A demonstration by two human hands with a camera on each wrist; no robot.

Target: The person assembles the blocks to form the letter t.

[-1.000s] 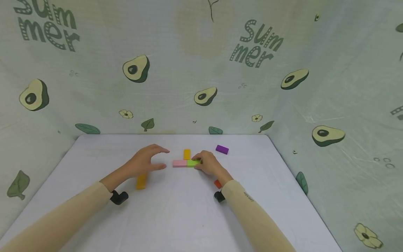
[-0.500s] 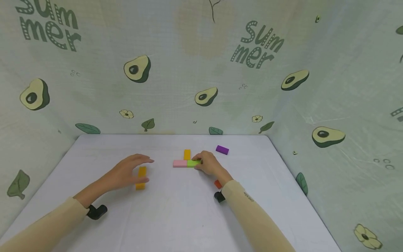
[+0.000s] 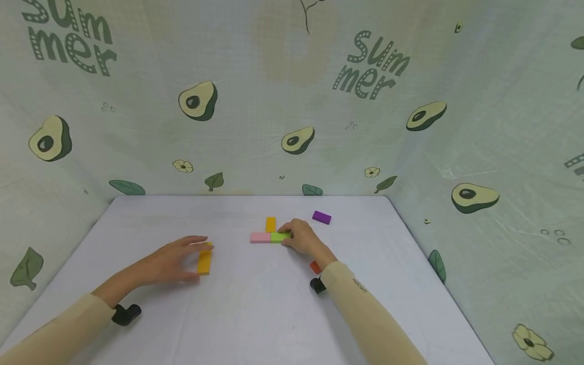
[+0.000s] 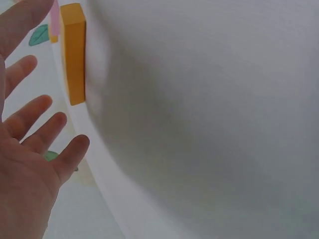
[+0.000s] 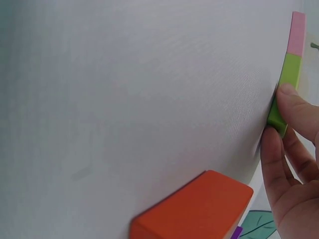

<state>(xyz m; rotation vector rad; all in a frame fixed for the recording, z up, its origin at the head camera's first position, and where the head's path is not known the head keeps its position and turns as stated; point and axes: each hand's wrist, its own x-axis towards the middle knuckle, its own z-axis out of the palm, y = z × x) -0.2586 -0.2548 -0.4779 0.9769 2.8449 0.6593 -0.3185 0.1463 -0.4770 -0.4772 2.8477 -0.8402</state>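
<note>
My right hand point(image 3: 302, 238) pinches the right end of a lime green block point(image 5: 290, 70) between thumb and fingers. A pink block point(image 3: 260, 238) lies end to end with it on the left. Behind their joint, a short yellow-orange block point(image 3: 271, 224) points away from me. At the left, my left hand point(image 3: 171, 258) spreads thumb and fingers around a longer orange block point(image 3: 205, 261). In the left wrist view that orange block point(image 4: 75, 55) stands apart from the outstretched fingers; in the head view the fingertips overlap its far end.
A red-orange block point(image 5: 199, 209) lies under the right wrist, partly hidden by it in the head view. Toward the back right lies a purple block point(image 3: 321, 217). The white table point(image 3: 255, 314) ends at a printed cloth backdrop point(image 3: 246, 167).
My left hand has moved left and toward me, from beside the pink block to the longer orange block. My right hand has stayed in place on the green block.
</note>
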